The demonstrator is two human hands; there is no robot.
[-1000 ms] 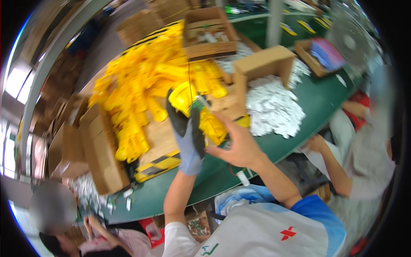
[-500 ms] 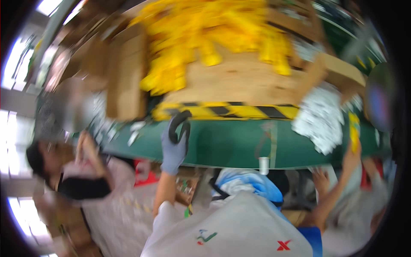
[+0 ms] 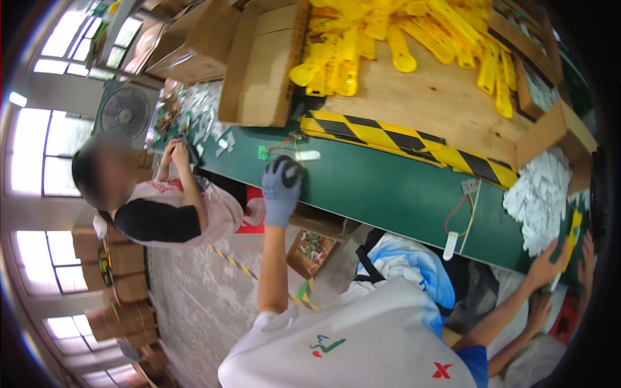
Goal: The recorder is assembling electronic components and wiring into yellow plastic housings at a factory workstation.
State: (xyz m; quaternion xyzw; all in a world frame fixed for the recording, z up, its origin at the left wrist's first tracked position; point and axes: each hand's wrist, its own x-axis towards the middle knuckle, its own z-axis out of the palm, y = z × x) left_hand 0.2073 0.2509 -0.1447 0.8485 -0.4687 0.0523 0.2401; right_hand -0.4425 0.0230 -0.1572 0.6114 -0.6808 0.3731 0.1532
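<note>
My left hand [image 3: 283, 189], in a grey glove with black palm and fingertips, is over the green bench. Its fingers curl in, and what they may hold is hidden. Just beyond the fingertips are a white elongated piece [image 3: 308, 155] and a small green circuit board [image 3: 263, 152] with thin wires. Far off at the right, my bare right hand [image 3: 545, 264] grips the lower end of a long yellow plastic piece [image 3: 573, 236]. A heap of white plastic parts [image 3: 537, 197] lies beside it. Another person's hand [image 3: 586, 260] is close to the yellow piece.
Yellow plastic pieces [image 3: 404, 52] pile up on a wooden board [image 3: 401, 97] edged with striped tape [image 3: 388, 139]. Cardboard boxes [image 3: 265, 64] stand left of it. Another white piece [image 3: 451, 246] with wires overhangs the bench edge. A co-worker [image 3: 168, 207] is at the left.
The view has swung to the left and sharpened. My left hand has moved left along the bench, and its fingers are more curled. The right hand still has the yellow piece.
</note>
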